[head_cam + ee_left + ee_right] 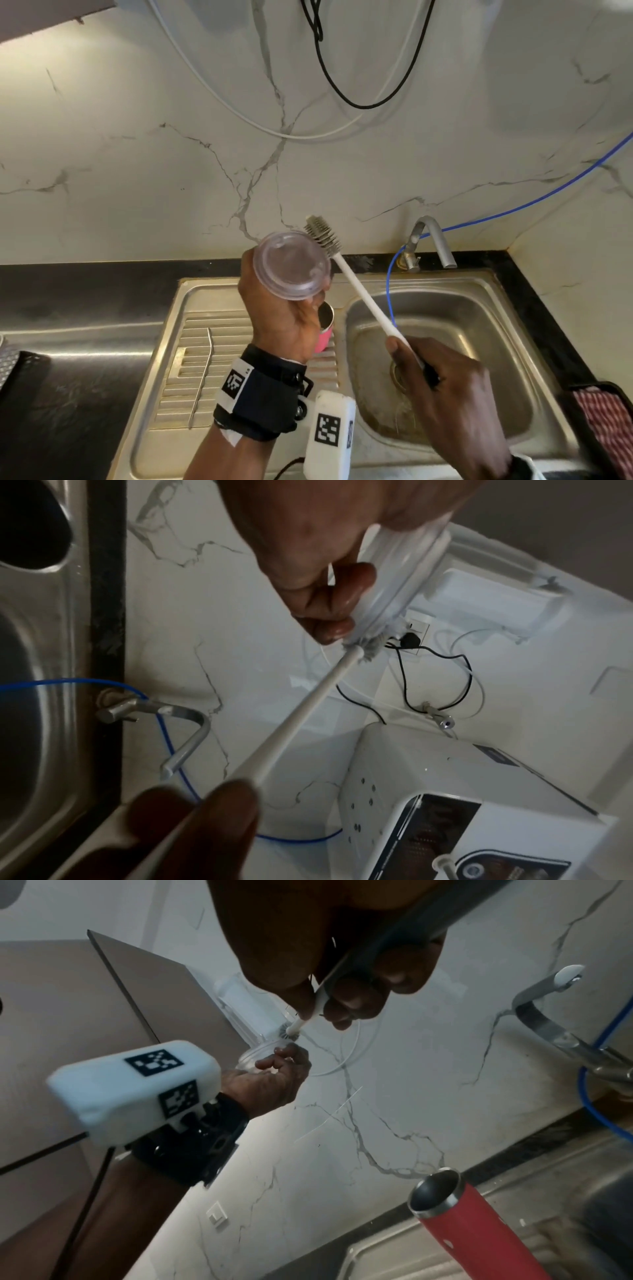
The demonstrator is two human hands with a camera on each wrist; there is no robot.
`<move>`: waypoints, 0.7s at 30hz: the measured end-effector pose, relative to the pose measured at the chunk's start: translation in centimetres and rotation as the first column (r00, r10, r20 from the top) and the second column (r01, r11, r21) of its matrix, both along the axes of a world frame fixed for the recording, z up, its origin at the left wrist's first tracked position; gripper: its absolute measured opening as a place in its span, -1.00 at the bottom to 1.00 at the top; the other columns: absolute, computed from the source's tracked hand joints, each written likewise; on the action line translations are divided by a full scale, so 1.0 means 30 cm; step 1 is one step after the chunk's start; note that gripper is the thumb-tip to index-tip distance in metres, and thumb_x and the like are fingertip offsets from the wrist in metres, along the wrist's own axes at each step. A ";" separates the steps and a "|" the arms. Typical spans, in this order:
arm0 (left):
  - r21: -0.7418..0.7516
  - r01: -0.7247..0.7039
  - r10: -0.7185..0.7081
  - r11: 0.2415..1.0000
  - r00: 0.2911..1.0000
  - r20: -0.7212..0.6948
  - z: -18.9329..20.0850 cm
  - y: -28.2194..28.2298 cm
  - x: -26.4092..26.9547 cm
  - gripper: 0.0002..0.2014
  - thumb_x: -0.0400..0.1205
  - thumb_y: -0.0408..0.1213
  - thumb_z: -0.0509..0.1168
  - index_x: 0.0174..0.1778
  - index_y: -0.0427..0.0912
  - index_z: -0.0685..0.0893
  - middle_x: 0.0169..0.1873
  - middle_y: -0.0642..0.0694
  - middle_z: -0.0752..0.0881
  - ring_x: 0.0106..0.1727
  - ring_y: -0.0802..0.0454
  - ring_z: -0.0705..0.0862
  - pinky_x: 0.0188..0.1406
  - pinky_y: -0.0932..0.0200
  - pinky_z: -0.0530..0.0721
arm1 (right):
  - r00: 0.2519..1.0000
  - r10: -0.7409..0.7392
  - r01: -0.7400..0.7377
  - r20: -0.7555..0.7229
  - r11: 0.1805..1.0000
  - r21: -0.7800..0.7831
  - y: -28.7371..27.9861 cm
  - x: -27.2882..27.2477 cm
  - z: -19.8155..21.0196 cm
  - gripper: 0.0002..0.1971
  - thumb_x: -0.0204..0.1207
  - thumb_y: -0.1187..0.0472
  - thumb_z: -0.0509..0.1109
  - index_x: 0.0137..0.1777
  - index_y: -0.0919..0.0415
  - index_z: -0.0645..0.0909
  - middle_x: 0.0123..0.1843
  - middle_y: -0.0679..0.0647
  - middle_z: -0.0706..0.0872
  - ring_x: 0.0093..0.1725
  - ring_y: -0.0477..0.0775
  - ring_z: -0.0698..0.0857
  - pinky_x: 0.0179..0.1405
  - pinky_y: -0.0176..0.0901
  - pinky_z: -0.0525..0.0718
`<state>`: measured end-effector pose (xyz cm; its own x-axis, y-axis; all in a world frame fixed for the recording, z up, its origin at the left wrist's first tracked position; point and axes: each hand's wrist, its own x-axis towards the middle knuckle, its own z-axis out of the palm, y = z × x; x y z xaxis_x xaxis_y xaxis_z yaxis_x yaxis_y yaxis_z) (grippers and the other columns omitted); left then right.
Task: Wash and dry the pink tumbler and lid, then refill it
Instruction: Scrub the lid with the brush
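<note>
Head view takes in the whole sink [239, 455]: the left hand [277, 308] curls around the clear lid [291, 265] and holds it up over the draining board, while the right hand [448, 387] grips the white handle of a bottle brush [359, 291], its bristles resting against the lid's far rim. The pink tumbler [323, 329] stands open on the draining board, mostly hidden behind the left hand, and a bent metal straw [202, 373] lies further left. The left wrist view shows wet fingertips [334, 631] pinching the lid's edge right where the bristles meet it. Only the right wrist view shows the tumbler's steel rim and dark inside [435, 1191], with the tap [548, 1020] above.
</note>
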<state>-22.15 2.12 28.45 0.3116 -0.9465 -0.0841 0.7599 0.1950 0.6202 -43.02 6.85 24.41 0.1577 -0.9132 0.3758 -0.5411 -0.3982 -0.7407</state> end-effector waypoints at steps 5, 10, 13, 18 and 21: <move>0.027 -0.028 0.030 0.999 0.996 -0.083 0.001 -0.008 0.044 -0.62 0.83 -0.01 0.10 0.34 -0.24 0.58 -0.09 -0.35 0.66 -0.50 -0.05 0.68 -0.70 0.29 0.59 | 1.000 0.013 -0.013 -0.006 1.000 -0.004 0.036 -0.037 -0.016 -0.75 0.59 -0.20 0.39 -0.10 -0.14 0.83 -0.34 -0.14 0.69 -0.42 -0.17 0.62 -0.37 -0.55 0.45; 0.059 0.036 -0.024 0.998 0.979 -0.204 -0.003 0.003 0.056 -0.65 0.81 -0.08 0.16 -0.04 -0.24 0.73 -0.18 -0.22 0.71 -0.45 -0.01 0.73 -0.69 0.33 0.62 | 0.997 0.041 -0.046 -0.069 0.996 -0.073 0.031 -0.079 -0.007 -0.74 0.59 -0.12 0.40 -0.11 -0.02 0.84 -0.36 -0.29 0.60 -0.43 -0.34 0.53 -0.35 -0.63 0.40; 0.101 0.092 -0.066 0.991 0.970 -0.236 -0.003 0.000 0.067 -0.65 0.82 -0.11 0.16 -0.11 -0.22 0.72 -0.25 -0.20 0.70 -0.45 -0.01 0.73 -0.71 0.33 0.60 | 0.993 0.055 -0.066 -0.104 0.992 -0.109 0.019 -0.110 -0.015 -0.72 0.58 -0.10 0.41 -0.08 0.05 0.85 -0.30 -0.37 0.58 -0.39 -0.43 0.55 -0.31 -0.66 0.42; 0.175 0.163 -0.134 0.971 0.977 -0.168 -0.020 -0.009 0.073 -0.70 0.79 -0.07 0.19 -0.03 -0.22 0.66 -0.15 -0.29 0.59 -0.37 -0.06 0.63 -0.68 0.32 0.56 | 0.975 0.058 -0.089 -0.213 0.986 -0.138 -0.012 -0.165 -0.018 -0.72 0.62 -0.18 0.38 0.02 -0.06 0.84 -0.27 -0.24 0.64 -0.44 -0.23 0.62 -0.52 -0.17 0.59; 0.207 0.084 -0.062 0.975 0.992 -0.114 -0.003 -0.002 0.038 -0.62 0.80 -0.07 0.18 -0.21 -0.19 0.71 -0.28 -0.25 0.60 -0.40 -0.08 0.56 -0.59 0.23 0.59 | 0.971 0.056 -0.095 -0.232 0.982 -0.161 -0.023 -0.157 -0.010 -0.66 0.67 -0.21 0.35 0.04 -0.01 0.84 -0.26 -0.21 0.64 -0.46 -0.13 0.64 -0.59 -0.11 0.60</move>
<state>-21.02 2.06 28.37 0.2207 -0.9237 -0.3132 0.8312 0.0101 0.5559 -47.73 6.15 24.11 0.3225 -0.8212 0.4708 -0.6497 -0.5538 -0.5208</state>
